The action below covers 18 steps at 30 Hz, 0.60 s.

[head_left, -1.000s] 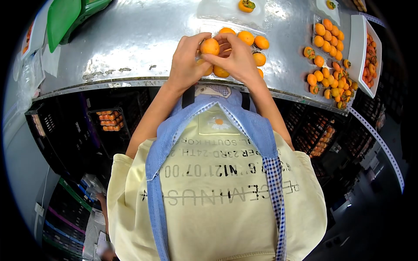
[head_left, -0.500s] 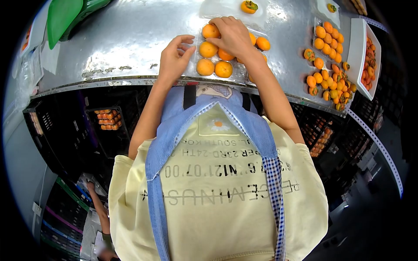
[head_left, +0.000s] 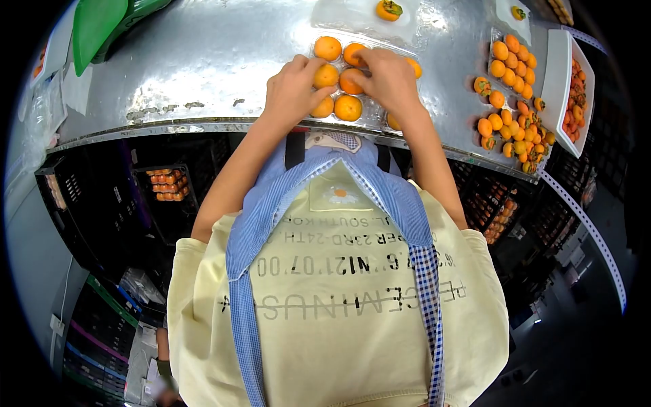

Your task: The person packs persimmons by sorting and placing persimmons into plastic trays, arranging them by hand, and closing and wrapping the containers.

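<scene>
Orange persimmons sit in rows in a clear plastic tray (head_left: 372,117) at the near edge of the metal table. My left hand (head_left: 290,89) is at the tray's left side, its finger and thumb bent around a persimmon (head_left: 326,76) in the left row. From the right, my right hand (head_left: 393,80) reaches over the tray with its finger and thumb closed about another persimmon (head_left: 350,82). One more persimmon (head_left: 348,108) lies uncovered in the near row. Part of the tray's right side is hidden under my right hand and forearm.
A lone persimmon (head_left: 388,10) rests beyond the tray. Loose persimmons (head_left: 521,132) and a filled pack (head_left: 513,62) are at right, beside a white crate (head_left: 557,88) of fruit. A green container (head_left: 102,30) stands far left. Behind me, another person's arm (head_left: 163,344) shows.
My left hand has moved right onto the left row of persimmons. My right hand has drawn back and right from the far-left persimmon, uncovering the middle ones.
</scene>
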### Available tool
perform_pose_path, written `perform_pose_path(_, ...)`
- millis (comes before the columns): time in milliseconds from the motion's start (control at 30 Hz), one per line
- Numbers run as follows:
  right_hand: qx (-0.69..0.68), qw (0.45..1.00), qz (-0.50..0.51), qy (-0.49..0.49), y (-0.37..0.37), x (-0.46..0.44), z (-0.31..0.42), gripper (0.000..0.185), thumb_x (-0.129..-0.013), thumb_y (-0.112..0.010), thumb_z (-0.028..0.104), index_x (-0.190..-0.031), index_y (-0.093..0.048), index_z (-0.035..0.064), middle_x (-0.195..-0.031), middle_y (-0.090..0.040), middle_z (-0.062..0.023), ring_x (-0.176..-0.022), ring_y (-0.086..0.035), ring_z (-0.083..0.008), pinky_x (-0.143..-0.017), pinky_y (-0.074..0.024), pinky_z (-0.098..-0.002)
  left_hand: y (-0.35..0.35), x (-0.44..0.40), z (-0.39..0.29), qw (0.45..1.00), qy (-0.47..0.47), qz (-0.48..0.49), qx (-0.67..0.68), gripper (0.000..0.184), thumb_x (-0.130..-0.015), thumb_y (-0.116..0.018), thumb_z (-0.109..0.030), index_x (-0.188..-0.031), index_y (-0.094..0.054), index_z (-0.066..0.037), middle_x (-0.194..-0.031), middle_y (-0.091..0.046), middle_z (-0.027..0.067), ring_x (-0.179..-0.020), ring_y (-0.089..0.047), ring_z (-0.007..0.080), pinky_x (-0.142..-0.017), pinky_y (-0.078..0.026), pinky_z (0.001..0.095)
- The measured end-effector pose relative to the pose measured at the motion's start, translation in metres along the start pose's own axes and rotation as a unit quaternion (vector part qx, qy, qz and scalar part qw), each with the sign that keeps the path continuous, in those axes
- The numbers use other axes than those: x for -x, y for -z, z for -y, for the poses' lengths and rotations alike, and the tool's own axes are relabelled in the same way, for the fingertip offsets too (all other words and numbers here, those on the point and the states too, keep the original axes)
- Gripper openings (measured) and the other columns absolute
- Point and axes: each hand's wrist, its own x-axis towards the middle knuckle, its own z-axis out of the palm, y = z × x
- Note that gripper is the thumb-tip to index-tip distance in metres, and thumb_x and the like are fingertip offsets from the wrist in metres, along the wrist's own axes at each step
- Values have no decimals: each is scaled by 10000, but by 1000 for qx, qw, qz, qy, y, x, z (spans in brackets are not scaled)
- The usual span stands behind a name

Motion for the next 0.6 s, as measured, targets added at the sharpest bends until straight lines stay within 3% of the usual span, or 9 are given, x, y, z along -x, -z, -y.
perform_pose_path(167,65,997,-15,37,-11,21,4,335,-613,-758,258,-839,-613,58,-870,-589,-94,-810,-599,-267,-654,-471,-394,0,-12,-12,988,15,57,-141,383,-696,-724,-310,-991,-592,-104,-839,-568,76,-786,-612,266,-592,-477,378)
perform_pose_path(333,75,996,14,40,-10,19,3,333,-616,-753,251,-831,-599,48,-861,-580,-99,-804,-606,-272,-647,-474,-397,2,-21,-14,975,-22,113,-191,405,-674,-739,-301,-957,-573,-63,-871,-581,88,-808,-617,275,-606,-480,393)
perform_pose_path(433,82,994,76,12,-6,16,4,396,-642,-738,293,-946,-617,71,-898,-579,-94,-821,-607,-273,-645,-464,-401,3,-27,-10,973,-40,128,-190,429,-660,-747,-291,-963,-568,-47,-896,-588,91,-824,-617,284,-631,-481,404)
perform_pose_path(600,57,995,80,17,-1,16,-1,432,-664,-715,282,-1032,-612,80,-933,-585,-102,-765,-610,-280,-618,-468,-397,7,-25,-9,980,-40,112,-158,439,-650,-746,-276,-977,-569,-43,-913,-601,98,-809,-618,294,-660,-483,409)
